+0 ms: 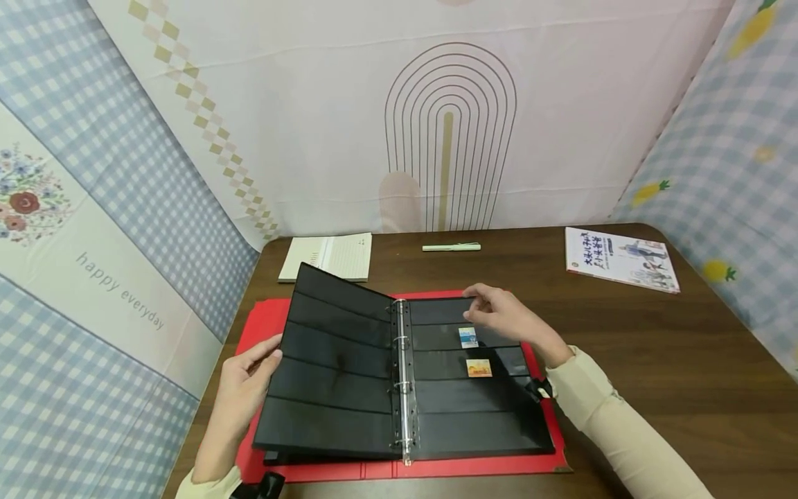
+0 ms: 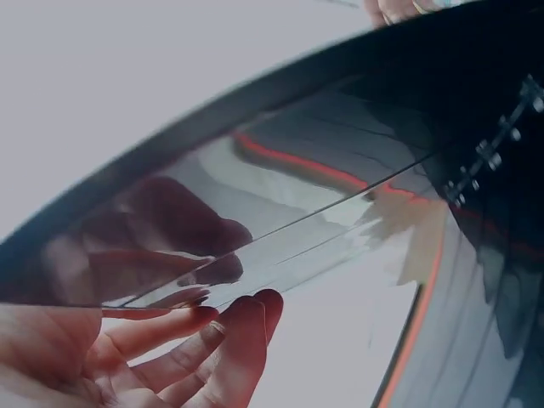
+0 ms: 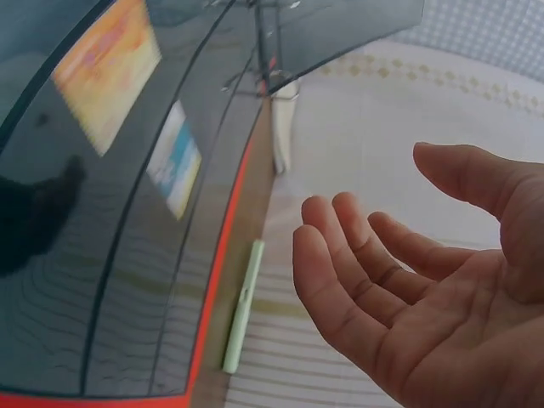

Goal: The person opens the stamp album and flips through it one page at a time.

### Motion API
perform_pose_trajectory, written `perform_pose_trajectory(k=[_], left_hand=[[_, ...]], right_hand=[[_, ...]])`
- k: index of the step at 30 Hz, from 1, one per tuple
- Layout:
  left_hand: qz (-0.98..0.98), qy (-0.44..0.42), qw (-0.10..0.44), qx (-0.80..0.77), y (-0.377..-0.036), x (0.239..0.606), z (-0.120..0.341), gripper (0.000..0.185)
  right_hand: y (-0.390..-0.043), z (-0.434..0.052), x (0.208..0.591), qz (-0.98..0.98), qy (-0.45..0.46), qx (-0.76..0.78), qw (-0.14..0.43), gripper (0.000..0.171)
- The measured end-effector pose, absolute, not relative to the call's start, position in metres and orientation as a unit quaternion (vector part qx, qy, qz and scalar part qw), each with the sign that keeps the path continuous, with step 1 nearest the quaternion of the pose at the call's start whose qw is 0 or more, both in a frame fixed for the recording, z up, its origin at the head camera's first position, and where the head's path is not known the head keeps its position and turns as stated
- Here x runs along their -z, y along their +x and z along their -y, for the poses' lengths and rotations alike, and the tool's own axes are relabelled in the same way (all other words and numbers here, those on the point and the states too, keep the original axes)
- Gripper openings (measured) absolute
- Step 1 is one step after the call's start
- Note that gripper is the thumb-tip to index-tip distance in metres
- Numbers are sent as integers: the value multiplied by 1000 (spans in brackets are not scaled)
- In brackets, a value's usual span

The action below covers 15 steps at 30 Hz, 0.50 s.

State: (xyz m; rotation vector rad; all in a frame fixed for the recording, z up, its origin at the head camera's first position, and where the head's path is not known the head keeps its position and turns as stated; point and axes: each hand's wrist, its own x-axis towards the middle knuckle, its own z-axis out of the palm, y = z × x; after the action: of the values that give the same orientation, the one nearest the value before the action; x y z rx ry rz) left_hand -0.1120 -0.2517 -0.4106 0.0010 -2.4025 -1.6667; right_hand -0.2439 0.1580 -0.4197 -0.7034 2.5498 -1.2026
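Observation:
A red ring binder (image 1: 262,312) lies spread on the table, filled with black pocket pages. At its left side my left hand (image 1: 246,378) pinches the outer edge of a raised black album page (image 1: 337,367); the page's glossy pockets show reflections in the left wrist view. My right hand (image 1: 501,312), fingers loosely bent and holding nothing, hovers over the top of the right-hand page (image 1: 474,430). Two stamps sit in that page's pockets: a blue and white stamp (image 1: 467,337) just below my right hand, and an orange and yellow stamp (image 1: 479,368) one row lower.
Metal rings (image 1: 404,381) run down the binder's spine. Behind it lie an open notebook (image 1: 349,256) at the left, a pale green pen (image 1: 451,247) in the middle and a white illustrated book (image 1: 623,260) at the right. Patterned cloths hang around the brown table (image 1: 673,360).

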Motion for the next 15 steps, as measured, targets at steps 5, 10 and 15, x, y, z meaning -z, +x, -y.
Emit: perform_pose_trajectory(k=[5, 10, 15], left_hand=[[830, 20, 93, 549, -108, 417, 259, 35], [844, 42, 88, 528, -111, 426, 263, 33], [856, 58, 79, 507, -114, 437, 265, 32]], right_hand=[[-248, -166, 428, -886, -226, 394, 97, 42], [-251, -173, 435, -892, -209, 389, 100, 43], [-255, -179, 442, -897, -199, 380, 108, 51]])
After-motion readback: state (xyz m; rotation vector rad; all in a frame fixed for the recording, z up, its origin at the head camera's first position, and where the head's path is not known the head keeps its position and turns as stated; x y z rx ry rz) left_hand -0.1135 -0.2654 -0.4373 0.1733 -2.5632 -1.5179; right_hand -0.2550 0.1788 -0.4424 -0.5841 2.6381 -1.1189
